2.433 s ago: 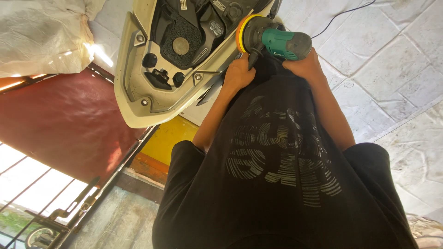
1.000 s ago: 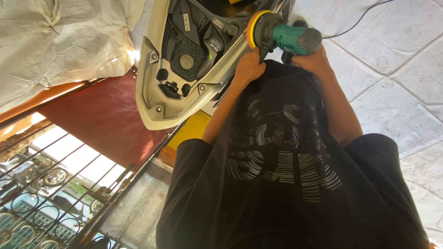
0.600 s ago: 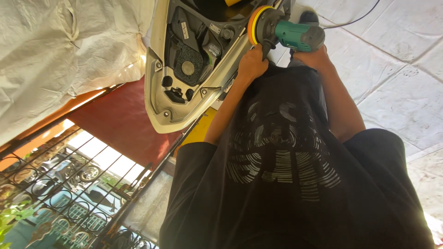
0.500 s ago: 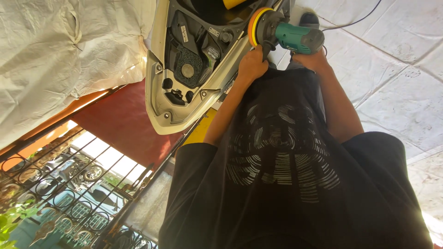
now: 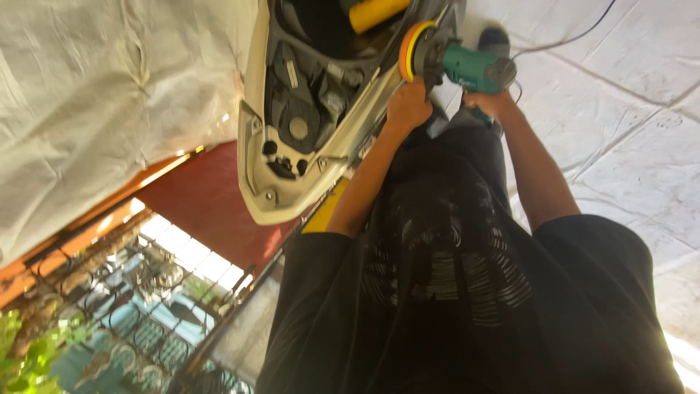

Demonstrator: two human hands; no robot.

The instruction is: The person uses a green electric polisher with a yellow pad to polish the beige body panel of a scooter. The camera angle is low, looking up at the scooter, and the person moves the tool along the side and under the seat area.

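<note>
A white tarp (image 5: 109,109) fills the upper left, creased and sunlit. Below it run a red panel (image 5: 211,211) and a dark metal grille (image 5: 131,306), with green leaves (image 5: 22,357) in the bottom corner.

Right of the tarp hangs a cream scooter shell (image 5: 255,146), its open inside showing dark plastic parts (image 5: 302,109) and a yellow piece (image 5: 375,11) at the top edge.

The left hand (image 5: 408,106) is closed around the front of the polisher (image 5: 459,66), just under its head, and lies against the shell's right rim. The polisher is green with a yellow-and-orange pad (image 5: 410,51) that stands on edge against that rim.

The right hand (image 5: 490,103) is clamped on the polisher's rear grip, just beside the left hand, so both hands hold the one tool. A black cord (image 5: 561,40) runs from it across the pale tiled floor (image 5: 642,95) on the right. A dark shoe (image 5: 496,40) shows just above the tool. The person's black printed shirt (image 5: 452,277) fills the lower middle.
</note>
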